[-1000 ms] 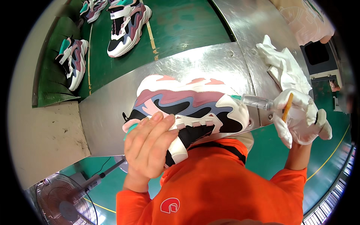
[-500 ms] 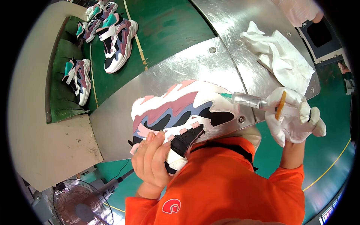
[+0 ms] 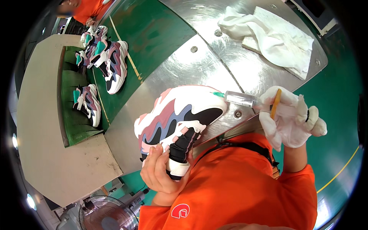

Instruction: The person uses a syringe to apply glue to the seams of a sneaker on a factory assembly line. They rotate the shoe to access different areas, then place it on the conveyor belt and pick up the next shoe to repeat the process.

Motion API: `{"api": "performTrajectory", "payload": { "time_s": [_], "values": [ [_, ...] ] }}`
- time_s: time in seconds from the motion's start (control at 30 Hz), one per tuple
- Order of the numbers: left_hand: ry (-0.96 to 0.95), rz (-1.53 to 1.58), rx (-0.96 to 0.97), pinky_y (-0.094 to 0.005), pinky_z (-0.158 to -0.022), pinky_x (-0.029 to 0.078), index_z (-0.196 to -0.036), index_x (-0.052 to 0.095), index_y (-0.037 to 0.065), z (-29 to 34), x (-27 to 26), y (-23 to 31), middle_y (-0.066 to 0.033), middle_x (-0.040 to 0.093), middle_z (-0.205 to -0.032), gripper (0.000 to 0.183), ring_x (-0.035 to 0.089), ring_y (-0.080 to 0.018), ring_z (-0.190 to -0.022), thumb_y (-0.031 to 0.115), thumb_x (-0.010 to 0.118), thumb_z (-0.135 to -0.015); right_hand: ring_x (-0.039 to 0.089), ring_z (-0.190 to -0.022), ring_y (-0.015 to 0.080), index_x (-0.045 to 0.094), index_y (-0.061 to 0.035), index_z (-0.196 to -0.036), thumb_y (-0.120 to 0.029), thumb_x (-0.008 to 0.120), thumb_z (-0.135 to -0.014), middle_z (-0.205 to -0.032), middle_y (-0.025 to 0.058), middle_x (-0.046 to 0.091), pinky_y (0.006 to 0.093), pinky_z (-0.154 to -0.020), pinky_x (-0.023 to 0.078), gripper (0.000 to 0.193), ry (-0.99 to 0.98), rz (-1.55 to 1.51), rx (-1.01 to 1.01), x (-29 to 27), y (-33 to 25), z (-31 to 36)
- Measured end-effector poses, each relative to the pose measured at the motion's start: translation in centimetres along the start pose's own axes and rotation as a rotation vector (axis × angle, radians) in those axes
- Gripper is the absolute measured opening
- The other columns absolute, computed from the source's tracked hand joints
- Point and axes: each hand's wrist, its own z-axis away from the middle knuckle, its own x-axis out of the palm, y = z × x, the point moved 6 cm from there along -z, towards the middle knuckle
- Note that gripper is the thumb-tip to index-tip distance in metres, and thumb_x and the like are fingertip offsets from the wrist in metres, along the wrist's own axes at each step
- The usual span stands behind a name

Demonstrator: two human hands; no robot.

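My bare left hand [image 3: 163,171] grips a sneaker [image 3: 168,111] by its collar, near the white strap. The shoe is white, mauve, blue and black, tipped on its side with its toe toward the right. In a white glove, my right hand [image 3: 288,117] is closed round a clear syringe [image 3: 241,99] with a green tip. That tip lies at the white toe edge of the sole; whether it touches, I cannot tell. An orange-brown flange [image 3: 275,103] stands at the syringe's rear, between the gloved fingers.
Several matching sneakers [image 3: 112,67] stand on the green belt [image 3: 153,46] at the upper left. A white cloth [image 3: 268,36] lies on the metal table [image 3: 180,67]. A fan [image 3: 103,214] is at lower left. Another person's orange sleeve [image 3: 90,10] shows at the far upper left.
The view has shifted, bringing another person into sight at the upper left. The syringe tip has come a little farther along the toe edge. Both hands keep their holds.
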Motion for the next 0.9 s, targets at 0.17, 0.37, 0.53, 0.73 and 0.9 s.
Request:
{"api": "performTrajectory", "payload": {
  "time_s": [0.17, 0.37, 0.53, 0.73, 0.9],
  "values": [
    [0.010, 0.002, -0.015, -0.0348, -0.079, 0.047, -0.101, 0.055, 0.002, 0.0, 0.0, 0.2, -0.0137, 0.065, -0.100, 0.057, 0.063, -0.0280, -0.088, 0.021, 0.089, -0.059, 0.052, -0.049, 0.0207, 0.046, 0.0174, -0.120, -0.063, 0.078, -0.052, -0.086, 0.0174, 0.057, 0.0224, -0.038, 0.041, 0.110, 0.010, -0.075, -0.047, 0.5, 0.4, 1.0],
    [0.055, -0.037, 0.021, -0.0310, -0.071, 0.047, -0.096, 0.059, 0.005, -0.1, 0.1, 0.0, -0.0110, 0.067, -0.100, 0.050, 0.063, -0.0244, -0.082, 0.032, 0.087, -0.063, 0.055, -0.065, 0.0270, 0.054, 0.0095, -0.114, -0.059, 0.075, -0.060, -0.111, 0.0246, 0.052, 0.0238, -0.038, 0.043, 0.089, 0.087, 0.045, -0.033, 0.6, 0.4, 2.0],
    [0.069, -0.019, 0.017, -0.0315, -0.071, 0.048, -0.096, 0.059, 0.006, 0.0, 0.2, -0.1, -0.0099, 0.067, -0.101, 0.049, 0.064, -0.0246, -0.083, 0.032, 0.086, -0.064, 0.055, -0.074, 0.0320, 0.064, -0.0067, -0.094, -0.058, 0.073, -0.064, -0.123, 0.0281, 0.048, 0.0280, -0.036, 0.046, 0.060, 0.231, -0.031, -0.177, 0.6, 1.2, 3.3],
    [0.059, 0.028, 0.009, -0.0331, -0.075, 0.046, -0.101, 0.058, 0.004, 0.0, 0.0, -0.4, -0.0119, 0.066, -0.101, 0.054, 0.063, -0.0260, -0.086, 0.025, 0.087, -0.061, 0.055, -0.072, 0.0319, 0.063, -0.0098, -0.087, -0.060, 0.068, -0.069, -0.119, 0.0289, 0.049, 0.0282, -0.037, 0.047, 0.054, 0.239, 0.083, -0.220, 2.1, 1.0, 3.1],
    [0.075, 0.029, 0.023, -0.0318, -0.072, 0.048, -0.099, 0.060, 0.006, 0.0, 0.0, -0.7, -0.0093, 0.067, -0.099, 0.045, 0.065, -0.0249, -0.086, 0.034, 0.081, -0.071, 0.056, -0.063, 0.0266, 0.061, -0.0033, -0.096, -0.059, 0.065, -0.074, -0.104, 0.0263, 0.055, 0.0289, -0.040, 0.048, 0.060, 0.312, 0.224, -0.170, 4.2, 0.8, 2.5]
  ]
}}
